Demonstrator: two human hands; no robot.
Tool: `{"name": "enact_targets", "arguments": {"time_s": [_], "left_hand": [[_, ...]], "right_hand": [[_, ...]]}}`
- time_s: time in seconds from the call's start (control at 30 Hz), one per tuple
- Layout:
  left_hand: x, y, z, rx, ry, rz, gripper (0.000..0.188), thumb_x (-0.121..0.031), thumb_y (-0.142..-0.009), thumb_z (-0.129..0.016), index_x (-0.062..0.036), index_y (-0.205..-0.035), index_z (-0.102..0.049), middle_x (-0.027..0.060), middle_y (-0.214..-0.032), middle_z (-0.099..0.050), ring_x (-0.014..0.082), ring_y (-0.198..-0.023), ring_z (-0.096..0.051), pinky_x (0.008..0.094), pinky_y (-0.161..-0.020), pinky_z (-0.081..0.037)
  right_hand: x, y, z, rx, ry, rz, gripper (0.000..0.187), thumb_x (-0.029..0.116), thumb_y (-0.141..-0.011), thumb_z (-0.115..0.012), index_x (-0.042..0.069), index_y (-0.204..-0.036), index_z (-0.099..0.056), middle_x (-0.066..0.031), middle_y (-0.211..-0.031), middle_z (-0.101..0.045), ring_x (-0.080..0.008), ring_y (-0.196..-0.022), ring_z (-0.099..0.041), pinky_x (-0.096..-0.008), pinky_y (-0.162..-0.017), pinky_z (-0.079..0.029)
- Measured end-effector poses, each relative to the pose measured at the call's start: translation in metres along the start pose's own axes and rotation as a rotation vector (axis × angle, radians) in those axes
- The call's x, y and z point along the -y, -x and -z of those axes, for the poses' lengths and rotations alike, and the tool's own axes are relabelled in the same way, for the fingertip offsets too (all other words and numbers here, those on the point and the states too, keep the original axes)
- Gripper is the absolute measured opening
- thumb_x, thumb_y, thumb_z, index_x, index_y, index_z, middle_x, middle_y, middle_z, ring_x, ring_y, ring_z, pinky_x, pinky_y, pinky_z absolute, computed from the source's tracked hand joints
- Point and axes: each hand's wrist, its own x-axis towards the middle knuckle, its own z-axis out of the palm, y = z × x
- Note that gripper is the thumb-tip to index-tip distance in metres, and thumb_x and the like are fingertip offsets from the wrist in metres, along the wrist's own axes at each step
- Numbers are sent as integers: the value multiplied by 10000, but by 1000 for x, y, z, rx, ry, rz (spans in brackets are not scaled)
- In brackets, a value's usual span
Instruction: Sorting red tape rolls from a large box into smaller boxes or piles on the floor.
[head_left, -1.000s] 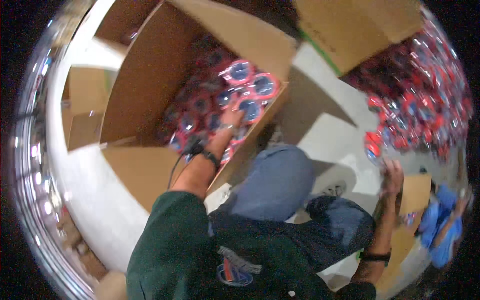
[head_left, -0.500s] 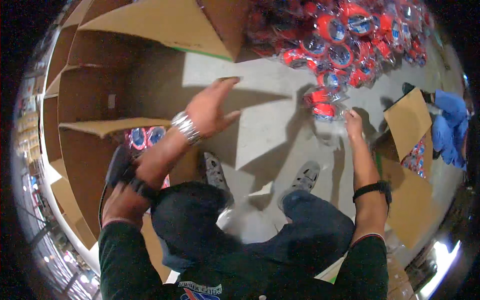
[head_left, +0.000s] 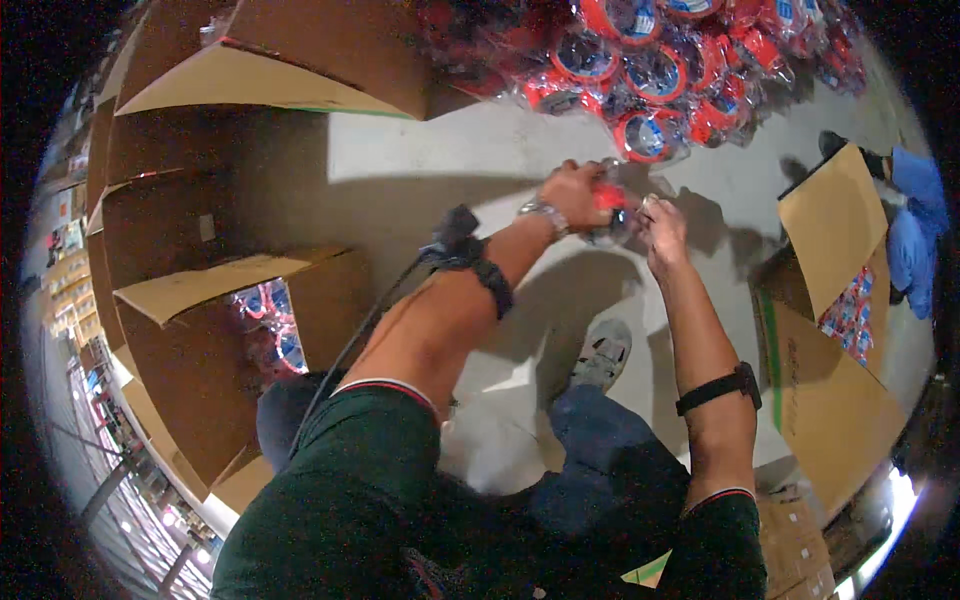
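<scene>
My left hand [head_left: 573, 196], with a silver watch at its wrist, is closed against a red roll of tape [head_left: 608, 197] in clear plastic wrap. On the roll's other side my right hand [head_left: 664, 232] is closed, its fingertips pinching the clear wrap [head_left: 632, 212]. Both hands hang above the pale floor, close together. Just beyond them lies a big heap of red tape rolls [head_left: 655, 72], each in clear plastic. The left fingers partly cover the held roll, and motion blurs it.
At the left, a large open cardboard box [head_left: 180, 370] holds more wrapped rolls [head_left: 275, 312]. Other cardboard flaps [head_left: 270, 80] rise at the far left. On the right stands another open box [head_left: 830, 400] with rolls inside. Beyond it a person in blue trousers [head_left: 912, 190] is partly visible.
My left hand has swung right from beside the left box and taken hold of the wrapped tape roll. My right hand, still on the wrap, has shifted slightly left.
</scene>
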Motion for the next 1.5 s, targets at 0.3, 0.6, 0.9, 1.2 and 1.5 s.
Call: {"name": "enact_targets", "arguments": {"time_s": [0.3,0.6,0.9,1.2,1.5], "left_hand": [[-8,94,190,436,917,227,567,-244,-746,-688,-19,-1228,-492,41,-1031,-625,122,-858,-589,284,-731,-499],[-84,344,348,-184,1024,123,417,-171,-775,-712,-21,-1137,-568,40,-966,-648,105,-851,-593,266,-766,-491],[-33,466,370,-680,1272,174,443,-84,-723,-625,-10,-1150,-532,40,-926,-605,110,-795,-564,259,-696,-464],[-34,494,387,-642,878,358,531,-75,-676,-606,-12,-1192,-498,92,-1068,-582,183,-992,-564,306,-857,-464],[-17,509,373,-769,493,-393,534,-130,-645,-690,-64,-1150,-530,133,-1150,-530,303,-1111,-501,402,-973,-384]], "right_hand": [[71,113,-100,45,-165,182,173,185,-915,-511,26,-950,-569,-82,-937,-641,-155,-842,-614,-281,-739,-501],[107,339,-275,566,-79,464,162,170,-951,-487,24,-939,-558,-50,-879,-604,-117,-810,-568,-273,-752,-474],[122,468,-360,551,189,1076,115,128,-877,-591,17,-855,-612,-25,-779,-575,-124,-745,-531,-263,-680,-424],[95,463,-371,869,746,1452,97,88,-763,-629,45,-850,-618,-85,-912,-608,-245,-887,-564,-349,-809,-435],[42,370,-343,804,491,207,367,273,-961,-391,-4,-1140,-552,-76,-1062,-600,-133,-952,-558,-257,-855,-431]]}}
